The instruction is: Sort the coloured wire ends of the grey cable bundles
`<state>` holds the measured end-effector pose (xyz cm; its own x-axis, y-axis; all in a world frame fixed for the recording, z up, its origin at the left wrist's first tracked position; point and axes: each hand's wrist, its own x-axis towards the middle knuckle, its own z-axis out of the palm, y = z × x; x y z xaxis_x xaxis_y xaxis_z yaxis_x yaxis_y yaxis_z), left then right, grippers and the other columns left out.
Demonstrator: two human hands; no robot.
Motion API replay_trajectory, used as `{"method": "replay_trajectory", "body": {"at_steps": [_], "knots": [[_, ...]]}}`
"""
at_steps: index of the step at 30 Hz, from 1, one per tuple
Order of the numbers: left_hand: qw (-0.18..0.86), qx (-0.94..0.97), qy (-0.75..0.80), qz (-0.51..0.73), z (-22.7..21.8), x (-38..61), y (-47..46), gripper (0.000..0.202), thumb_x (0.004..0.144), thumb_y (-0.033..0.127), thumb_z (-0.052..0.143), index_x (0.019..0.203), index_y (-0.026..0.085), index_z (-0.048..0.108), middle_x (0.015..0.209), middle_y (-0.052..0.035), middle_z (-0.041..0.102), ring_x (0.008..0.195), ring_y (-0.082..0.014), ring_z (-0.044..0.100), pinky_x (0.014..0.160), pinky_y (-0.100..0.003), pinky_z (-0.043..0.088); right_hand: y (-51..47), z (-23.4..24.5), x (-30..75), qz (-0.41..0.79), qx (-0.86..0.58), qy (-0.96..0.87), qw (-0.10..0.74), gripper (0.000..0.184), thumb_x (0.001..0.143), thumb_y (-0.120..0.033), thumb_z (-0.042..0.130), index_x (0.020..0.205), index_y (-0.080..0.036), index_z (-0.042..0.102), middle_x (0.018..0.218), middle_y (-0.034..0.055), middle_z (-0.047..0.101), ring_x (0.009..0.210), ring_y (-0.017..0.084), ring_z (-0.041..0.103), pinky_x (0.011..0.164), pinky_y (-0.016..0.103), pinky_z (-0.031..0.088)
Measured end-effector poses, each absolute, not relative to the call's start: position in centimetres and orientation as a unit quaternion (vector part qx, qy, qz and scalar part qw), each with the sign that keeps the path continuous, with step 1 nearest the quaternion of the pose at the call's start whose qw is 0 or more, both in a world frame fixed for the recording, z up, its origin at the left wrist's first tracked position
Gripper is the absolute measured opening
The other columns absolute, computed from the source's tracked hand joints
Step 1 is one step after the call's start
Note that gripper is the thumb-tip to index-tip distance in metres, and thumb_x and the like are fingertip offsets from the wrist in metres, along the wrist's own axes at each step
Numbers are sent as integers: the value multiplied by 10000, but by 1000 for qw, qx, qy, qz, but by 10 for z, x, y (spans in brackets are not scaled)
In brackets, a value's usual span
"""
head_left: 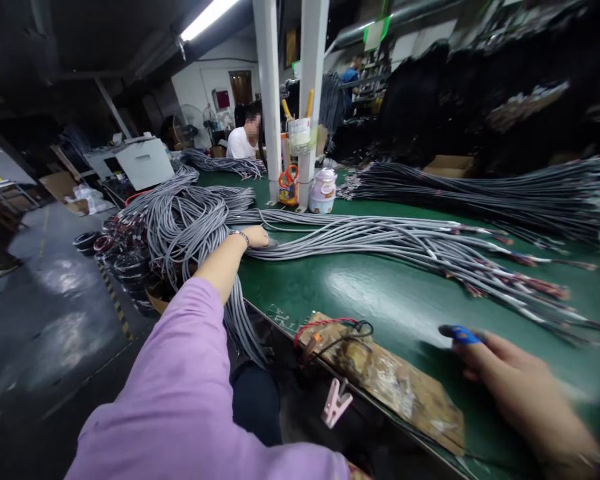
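Observation:
My left hand (257,236) reaches far out over the table and is closed on part of a bundle of grey cables (350,235). Its fingertips are partly hidden among the cables. From there the bundle runs right, to stripped ends with reddish-brown and white wires. Left of the hand, a thick looped heap of the same cables (180,217) hangs over the table edge. My right hand (505,373), a little blurred, hovers low over the right side of the table, apart from the cables. Blue tape wraps one of its digits, whose tip is dark; nothing shows in its loosely spread fingers.
A wooden board (380,377) with red and black leads lies along the front edge of the green table (300,287), a pink clip (336,403) beside it. White posts (266,100), a lilac container (323,191) and black cables (460,193) stand behind. A person (243,141) sits farther back.

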<state>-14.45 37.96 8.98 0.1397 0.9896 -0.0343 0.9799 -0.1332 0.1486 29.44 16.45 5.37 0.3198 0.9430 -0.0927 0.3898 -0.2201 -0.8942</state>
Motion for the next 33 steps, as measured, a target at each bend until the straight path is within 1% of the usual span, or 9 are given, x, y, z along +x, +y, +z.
{"method": "replay_trajectory", "body": {"at_steps": [2,5,9,11,15,19,24,28,33], "knots": [[68,755,651,35,92,-115,391,393,753,494,590,944,184,739,1000,-83,736,962,-239,642,835,-269,457,167,47,298,339,-698,-475,415,260,551,-489,600,568,-232,643,535,61,632,421,189,524,451,328,411],[75,763,640,59,85,-54,405,547,846,559,472,1215,186,627,1271,-106,646,1105,-229,603,896,-267,440,169,33,304,352,-680,-484,423,300,600,-506,610,607,-207,628,508,30,569,442,168,522,452,303,417],[87,764,636,68,68,12,404,690,835,678,425,1299,183,547,1287,-142,630,1113,-262,612,899,-315,452,172,21,309,370,-647,-498,443,293,669,-490,614,661,-197,607,542,16,578,443,144,510,441,281,415],[75,765,635,76,62,24,394,709,830,693,423,1299,174,535,1300,-165,613,1144,-291,595,921,-346,442,173,17,310,365,-645,-504,443,310,701,-504,599,670,-195,608,523,-7,551,428,131,501,439,268,407],[68,795,599,66,59,15,352,553,853,645,445,1200,244,602,1179,-90,683,1082,-263,620,881,-314,444,174,16,309,361,-640,-512,445,287,728,-476,595,683,-193,612,508,-25,544,406,113,496,423,241,373],[50,835,547,43,57,-16,292,512,868,662,407,1097,266,640,1013,-49,718,945,-231,647,778,-286,442,173,22,305,357,-637,-518,446,272,760,-434,588,658,-182,601,510,-28,540,390,98,495,418,224,371],[-71,870,488,22,53,-57,243,551,919,623,305,962,194,648,906,-103,698,847,-237,639,713,-309,422,173,25,302,363,-633,-509,456,212,787,-354,601,680,-170,604,592,-12,589,401,81,489,399,206,402],[-124,869,477,29,52,-61,242,539,946,560,273,927,177,651,894,-124,693,843,-240,632,706,-323,410,177,18,301,387,-610,-502,476,136,787,-291,624,791,-158,649,647,14,611,520,102,552,431,185,468],[-145,855,497,7,66,-35,270,549,949,533,264,899,163,667,930,-149,702,840,-252,638,676,-328,385,181,11,304,387,-590,-499,503,229,751,-293,690,940,-164,678,816,48,663,578,99,586,445,184,509]]}}
